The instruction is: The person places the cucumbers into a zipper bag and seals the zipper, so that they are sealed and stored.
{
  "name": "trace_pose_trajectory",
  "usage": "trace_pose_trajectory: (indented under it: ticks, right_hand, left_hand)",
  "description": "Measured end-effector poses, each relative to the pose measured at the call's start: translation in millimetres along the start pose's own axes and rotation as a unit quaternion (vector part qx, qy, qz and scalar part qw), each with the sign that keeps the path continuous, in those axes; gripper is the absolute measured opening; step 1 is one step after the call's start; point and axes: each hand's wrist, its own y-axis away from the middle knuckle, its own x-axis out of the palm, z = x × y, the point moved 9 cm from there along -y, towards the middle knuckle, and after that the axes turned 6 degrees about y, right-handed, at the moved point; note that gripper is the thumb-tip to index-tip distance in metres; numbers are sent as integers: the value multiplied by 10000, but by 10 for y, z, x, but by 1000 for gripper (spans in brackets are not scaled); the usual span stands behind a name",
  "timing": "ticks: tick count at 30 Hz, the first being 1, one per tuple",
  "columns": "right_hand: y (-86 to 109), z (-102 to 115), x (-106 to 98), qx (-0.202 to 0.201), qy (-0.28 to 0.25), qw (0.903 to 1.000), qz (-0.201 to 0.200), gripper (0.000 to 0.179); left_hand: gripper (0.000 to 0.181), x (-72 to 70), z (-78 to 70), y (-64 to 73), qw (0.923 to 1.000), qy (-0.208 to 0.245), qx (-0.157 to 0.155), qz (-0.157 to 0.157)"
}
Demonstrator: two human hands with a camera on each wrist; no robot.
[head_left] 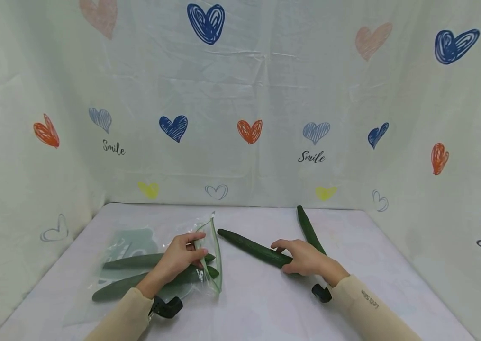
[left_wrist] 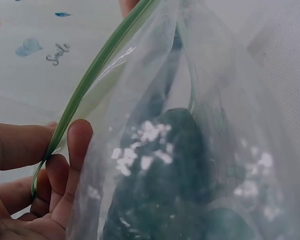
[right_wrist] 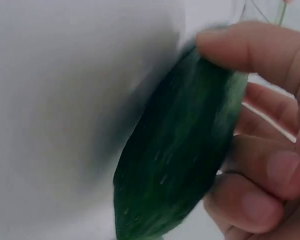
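My left hand [head_left: 179, 258] pinches the green-edged mouth of a clear zip bag [head_left: 219, 260], which stands partly open toward the right. Inside the bag lie two cucumbers, an upper one [head_left: 133, 261] and a lower one [head_left: 116, 288], their tips near the mouth. In the left wrist view the green strip [left_wrist: 97, 65] runs between thumb and fingers. A dark green cucumber [head_left: 250, 247] is gripped near its right end by my right hand [head_left: 304, 257]. The right wrist view shows thumb and fingers around that cucumber [right_wrist: 175, 145]. Its left end points at the bag's opening.
Another cucumber [head_left: 310, 229] lies on the white-covered table [head_left: 266, 312], behind the right hand. A white curtain [head_left: 283, 94] printed with hearts stands at the back and both sides. Black wrist cameras sit under each wrist, the left one [head_left: 167, 307] close above the table.
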Motion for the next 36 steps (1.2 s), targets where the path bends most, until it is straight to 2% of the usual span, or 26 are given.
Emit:
trace_pose_trajectory:
  ticks: [4,11,21,32,36]
  right_hand:
    - [-6,-49,-19,250,151,9996,-30,51]
    - [1,-84,-4,424,907,9947,-244,55]
    - [29,-84,-28,68,1122,9915,-657,48]
    - [238,-52,-284,-296,1648,9743,-1506,46]
    - [306,-80,-350,-323,1646,9719,-1654,46]
  left_hand:
    - [53,-2,22,-18,10000,-53,-7,-34]
    - [54,0,-27,15,10000,-50,59,-19]
    - [53,-8,10,-4,10000,-55,35,-10]
    - [53,-12,-1,9,9997,-41,-178,-169]
    - [53,-21,3,1,9996,-85,-188,-201]
